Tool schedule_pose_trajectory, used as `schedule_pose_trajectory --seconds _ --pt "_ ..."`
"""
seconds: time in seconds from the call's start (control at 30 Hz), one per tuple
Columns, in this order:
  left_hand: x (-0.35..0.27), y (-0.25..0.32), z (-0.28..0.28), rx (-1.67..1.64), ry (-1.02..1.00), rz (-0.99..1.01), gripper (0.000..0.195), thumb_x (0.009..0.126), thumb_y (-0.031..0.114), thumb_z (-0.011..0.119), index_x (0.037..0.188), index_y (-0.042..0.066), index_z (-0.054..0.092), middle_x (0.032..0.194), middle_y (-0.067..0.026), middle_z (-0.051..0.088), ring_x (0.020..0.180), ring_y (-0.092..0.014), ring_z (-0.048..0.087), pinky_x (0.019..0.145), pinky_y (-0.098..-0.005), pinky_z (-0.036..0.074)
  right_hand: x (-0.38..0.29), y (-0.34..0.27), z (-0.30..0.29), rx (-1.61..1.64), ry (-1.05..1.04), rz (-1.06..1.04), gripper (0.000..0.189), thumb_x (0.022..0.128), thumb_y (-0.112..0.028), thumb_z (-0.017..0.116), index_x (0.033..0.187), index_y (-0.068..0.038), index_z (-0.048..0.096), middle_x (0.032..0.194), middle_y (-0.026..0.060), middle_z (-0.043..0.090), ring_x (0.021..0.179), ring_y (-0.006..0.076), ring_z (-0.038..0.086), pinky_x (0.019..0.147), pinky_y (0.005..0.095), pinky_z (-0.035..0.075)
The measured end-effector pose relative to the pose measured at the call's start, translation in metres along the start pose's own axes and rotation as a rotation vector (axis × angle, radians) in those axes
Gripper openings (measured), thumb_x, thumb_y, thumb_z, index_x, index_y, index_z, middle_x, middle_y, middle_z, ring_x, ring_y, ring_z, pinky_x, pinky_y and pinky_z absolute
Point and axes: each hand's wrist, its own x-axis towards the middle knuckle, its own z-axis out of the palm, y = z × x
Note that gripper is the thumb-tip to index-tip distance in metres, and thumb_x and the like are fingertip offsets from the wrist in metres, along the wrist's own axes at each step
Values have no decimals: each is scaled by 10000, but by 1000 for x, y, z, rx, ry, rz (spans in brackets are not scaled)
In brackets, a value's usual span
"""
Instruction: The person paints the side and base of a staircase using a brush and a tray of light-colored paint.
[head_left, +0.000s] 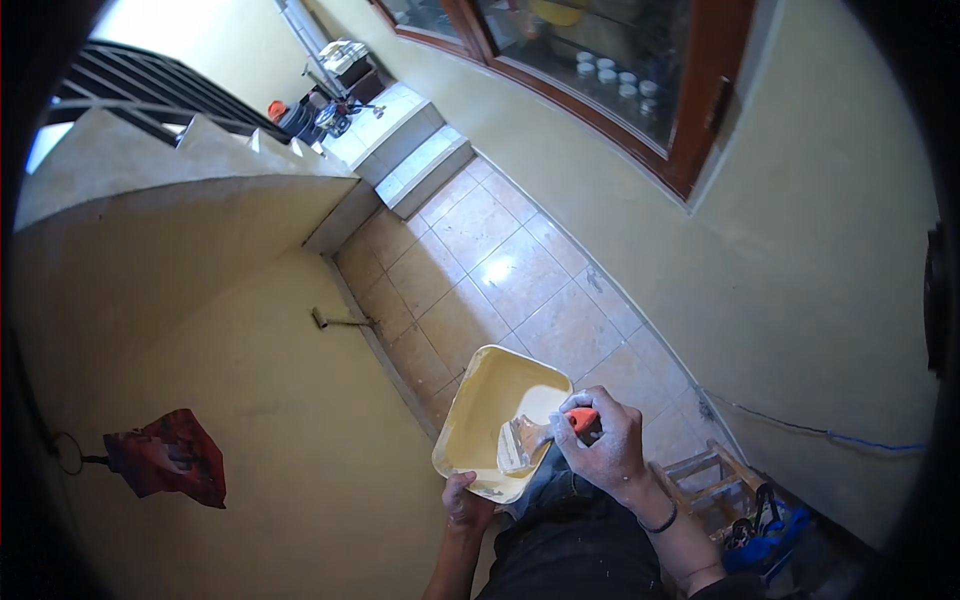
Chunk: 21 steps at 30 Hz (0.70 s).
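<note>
My left hand (466, 501) grips the near rim of a cream-yellow plastic tub (484, 397), its thumb hooked over the edge. Pale paint coats the inside of the tub. In my right hand (611, 450) is a wide paintbrush (534, 439) with an orange-red handle, held near the tub's right rim. Its bristles (513, 448) are caked with whitish paint and point down into the tub; whether they touch the bottom I cannot tell. White specks cover the fingers of my right hand.
Tiled floor (480, 300) leads to tiled steps (424, 169). A wooden-framed window (660, 165) is in the right wall. A wooden stool or ladder (709, 480) and a blue bag (765, 536) stand at lower right, near a blue cable (862, 439). A pipe (341, 320) juts from the left wall.
</note>
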Motion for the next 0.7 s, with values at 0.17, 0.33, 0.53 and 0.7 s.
schedule_pose_trajectory --seconds 0.17,0.33,0.53,0.7 --pt "-18 -27 30 48 9 -39 811 711 245 637 1457 17 417 1396 -154 538 1303 -352 522 1118 -507 422 -40 16 -30 101 52 26 275 828 -150 793 967 -15 597 753 109 685 673 214 716 617 318 556" --pt "-27 -54 35 71 -34 -28 804 700 222 646 1445 17 429 1388 -149 549 1295 -345 530 1113 -494 429 -55 21 -65 203 73 80 273 829 -140 785 968 -12 587 792 103 678 724 169 701 658 304 550" --pt "-28 -70 58 63 -106 -51 802 709 199 655 1454 16 421 1396 -151 551 1307 -337 527 1138 -478 408 -59 12 -104 140 76 19 277 843 -146 788 1024 11 649 776 149 698 753 239 741 652 342 575" --pt "-18 -76 58 55 -176 -51 782 773 172 666 1481 6 380 1455 -127 506 1362 -288 482 1171 -447 360 -54 -3 -110 -146 -54 -187 219 860 -184 756 998 -28 690 776 154 695 690 335 699 622 399 540"
